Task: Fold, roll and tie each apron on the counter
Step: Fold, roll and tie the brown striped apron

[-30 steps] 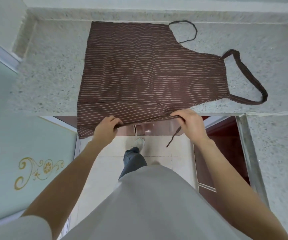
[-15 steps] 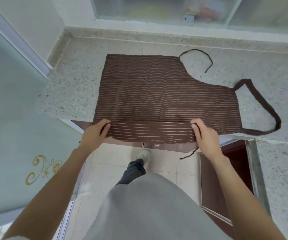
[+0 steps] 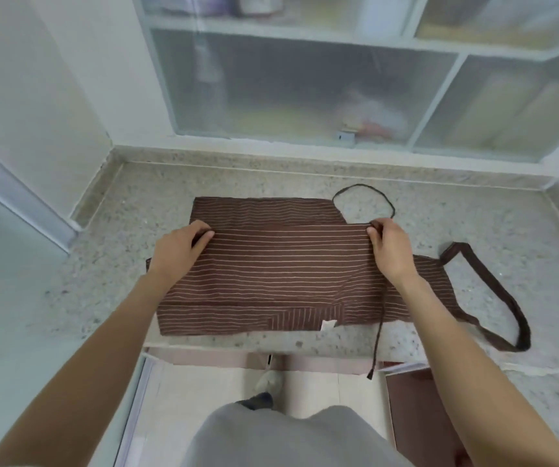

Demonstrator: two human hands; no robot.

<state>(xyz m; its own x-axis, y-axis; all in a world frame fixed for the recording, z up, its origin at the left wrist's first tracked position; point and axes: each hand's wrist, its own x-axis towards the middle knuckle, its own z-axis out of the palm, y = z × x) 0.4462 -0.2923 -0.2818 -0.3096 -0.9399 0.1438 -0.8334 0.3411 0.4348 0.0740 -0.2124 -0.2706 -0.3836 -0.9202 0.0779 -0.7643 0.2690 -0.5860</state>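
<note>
Since half a second ago the near edge of the apron (image 3: 271, 274) has been carried away from the person and laid over the rest, so the cloth now lies doubled, its folded-over edge stopping a little short of the far hem. A small pale tag (image 3: 328, 324) shows at the near fold, but any writing on it is too small to read. The apron is dark brown woven cloth with thin pale stripes running crosswise, and one patch near the tag has stripes running at an angle. It lies flat on the speckled grey stone surface (image 3: 109, 274), close to its front edge. The left hand (image 3: 178, 252) pinches the left end of the folded-over edge, fingers curled onto the cloth. The right hand (image 3: 390, 251) pinches the right end of that edge between thumb and fingers. A thin tie string (image 3: 377, 332) runs from under the right wrist across the cloth and hangs over the surface's front edge. A second thin tie (image 3: 365, 190) loops on the stone beyond the right hand. The wide neck strap (image 3: 493, 298) lies in a long loop to the right. Behind the surface stands a frosted-glass cabinet (image 3: 305, 96) with white frames, its contents blurred.
</note>
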